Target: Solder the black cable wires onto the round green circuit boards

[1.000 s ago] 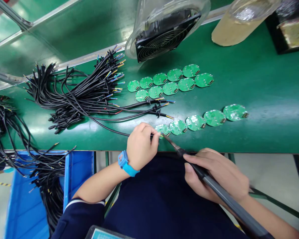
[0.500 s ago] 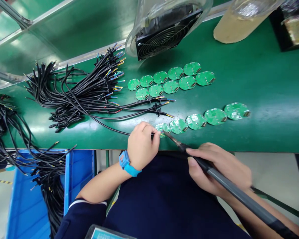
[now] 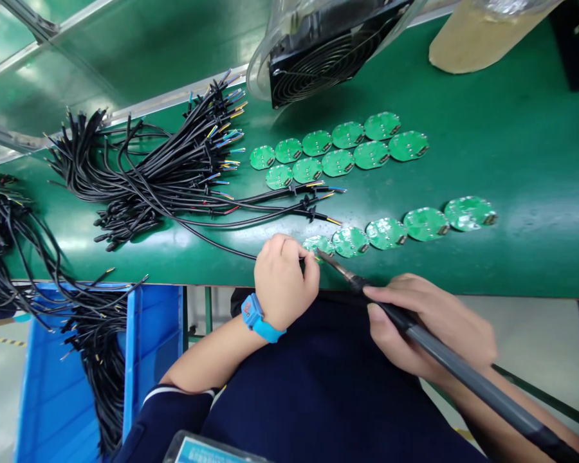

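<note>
My left hand (image 3: pixel 287 280) is closed in a pinch on the end of a black cable (image 3: pixel 222 247), whose stripped wires lie over the nearest green circuit board (image 3: pixel 320 244). In my right hand (image 3: pixel 429 321) is a soldering iron (image 3: pixel 444 357), held like a pen. Its tip points left and meets or nearly meets that same board, just beside my left fingertips. The exact contact is too small to make out. To the right, several more round boards (image 3: pixel 386 233) continue the row at the table's front.
Two more rows of circuit boards (image 3: pixel 338 163) lie farther back. A heap of black cables (image 3: pixel 164 167) covers the table's left. At the back stand a fan (image 3: pixel 338 61) and a tan container (image 3: pixel 482 38). A blue bin (image 3: pixel 157 341) with cables sits below the front edge.
The view has shifted slightly, so most things sit a little farther right. Both hands keep their hold, and the iron's tip stays at the same board.
</note>
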{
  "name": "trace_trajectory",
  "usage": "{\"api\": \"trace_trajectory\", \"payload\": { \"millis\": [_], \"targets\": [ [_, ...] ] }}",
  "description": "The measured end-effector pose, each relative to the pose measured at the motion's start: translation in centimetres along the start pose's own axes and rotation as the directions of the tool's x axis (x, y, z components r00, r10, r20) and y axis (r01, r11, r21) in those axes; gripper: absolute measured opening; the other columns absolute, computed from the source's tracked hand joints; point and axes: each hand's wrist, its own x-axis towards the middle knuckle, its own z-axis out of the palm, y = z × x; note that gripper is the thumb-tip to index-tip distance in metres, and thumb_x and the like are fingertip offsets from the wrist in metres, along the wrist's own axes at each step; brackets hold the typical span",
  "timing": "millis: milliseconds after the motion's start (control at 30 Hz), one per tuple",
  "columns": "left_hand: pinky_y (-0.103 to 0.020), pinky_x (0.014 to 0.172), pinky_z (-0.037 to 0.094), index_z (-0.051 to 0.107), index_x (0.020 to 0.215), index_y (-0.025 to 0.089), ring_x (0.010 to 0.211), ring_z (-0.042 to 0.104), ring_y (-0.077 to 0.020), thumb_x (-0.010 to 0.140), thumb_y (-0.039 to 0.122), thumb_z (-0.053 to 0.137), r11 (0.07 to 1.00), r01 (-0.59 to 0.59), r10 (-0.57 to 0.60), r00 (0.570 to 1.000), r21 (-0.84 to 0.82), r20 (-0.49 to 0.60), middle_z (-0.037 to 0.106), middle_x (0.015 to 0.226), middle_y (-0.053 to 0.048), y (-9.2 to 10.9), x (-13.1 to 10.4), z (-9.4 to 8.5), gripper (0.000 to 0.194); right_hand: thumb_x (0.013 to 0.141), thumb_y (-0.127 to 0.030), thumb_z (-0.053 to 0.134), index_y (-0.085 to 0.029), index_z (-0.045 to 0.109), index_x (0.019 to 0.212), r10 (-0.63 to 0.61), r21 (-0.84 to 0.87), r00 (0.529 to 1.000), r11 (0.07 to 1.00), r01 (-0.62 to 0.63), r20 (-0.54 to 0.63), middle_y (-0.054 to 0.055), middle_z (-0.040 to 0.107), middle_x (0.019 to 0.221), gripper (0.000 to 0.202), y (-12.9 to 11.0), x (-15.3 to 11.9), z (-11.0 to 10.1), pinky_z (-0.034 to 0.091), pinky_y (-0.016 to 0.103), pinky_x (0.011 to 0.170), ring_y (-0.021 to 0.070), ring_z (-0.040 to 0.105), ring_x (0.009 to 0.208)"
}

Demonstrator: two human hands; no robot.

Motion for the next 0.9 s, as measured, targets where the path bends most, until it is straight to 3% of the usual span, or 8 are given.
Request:
{"api": "trace_trajectory", "payload": {
  "millis": [233,433,633,767,900],
  "targets": [
    [-0.036,0.071,0.044,0.043,0.071,0.019,0.08,0.051,-0.0206,0.082,0.016,0.046,1.0,0.013,-0.014,1.0,0.026,0.028,0.053,0.079,-0.007,0.2,0.2,-0.1,0.012,0.081,-0.01,0.053,-0.024,0.056,0.096,0.15,-0.018,0.988,0.989,-0.15,-0.029,0.002,0.058,0.069,0.021,-0.7,-0.2,-1.2,0.05,0.029,0.054,0.0158,0.059,0.062],
    [-0.035,0.074,0.045,0.049,0.073,0.017,0.079,0.051,-0.0199,0.086,0.017,0.049,1.0,-0.011,0.009,0.99,0.011,0.14,0.053,0.08,-0.006,0.0,0.6,-1.1,0.013,0.079,-0.011,0.055,-0.02,0.057,0.096,0.017,-0.01,1.0,1.0,-0.016,0.014,0.001,0.057,0.066,0.02,-0.6,0.4,-0.8,0.047,0.026,0.049,0.0131,0.057,0.055],
    [-0.032,0.078,0.045,0.059,0.091,0.017,0.084,0.052,-0.0176,0.091,0.021,0.049,0.982,-0.178,0.187,0.94,-0.056,0.286,0.056,0.086,-0.004,-1.4,1.1,-2.3,0.011,0.078,-0.011,0.055,-0.018,0.056,0.095,-0.004,-0.054,1.0,0.999,0.006,0.031,0.001,0.056,0.066,0.019,-0.7,0.3,-0.5,0.046,0.025,0.049,0.0121,0.055,0.055],
    [-0.029,0.078,0.044,0.061,0.092,0.018,0.082,0.051,-0.016,0.092,0.022,0.048,0.963,-0.26,0.269,0.918,-0.068,0.292,0.057,0.085,-0.003,-2.1,1.3,-2.2,0.014,0.078,-0.01,0.056,-0.017,0.056,0.097,-0.005,-0.052,1.0,0.999,0.005,0.002,0.002,0.057,0.069,0.02,-0.7,0.0,-0.6,0.047,0.025,0.051,0.0123,0.057,0.057],
    [-0.03,0.079,0.043,0.06,0.089,0.016,0.081,0.05,-0.0165,0.092,0.022,0.048,0.962,-0.266,0.269,0.913,-0.052,0.305,0.058,0.086,-0.004,-2.0,1.5,-2.1,0.014,0.079,-0.011,0.057,-0.019,0.057,0.098,-0.001,-0.054,1.0,0.999,0.0,-0.008,0.001,0.058,0.07,0.021,-0.7,0.0,-0.5,0.048,0.026,0.05,0.0123,0.057,0.056]
  ]
}}
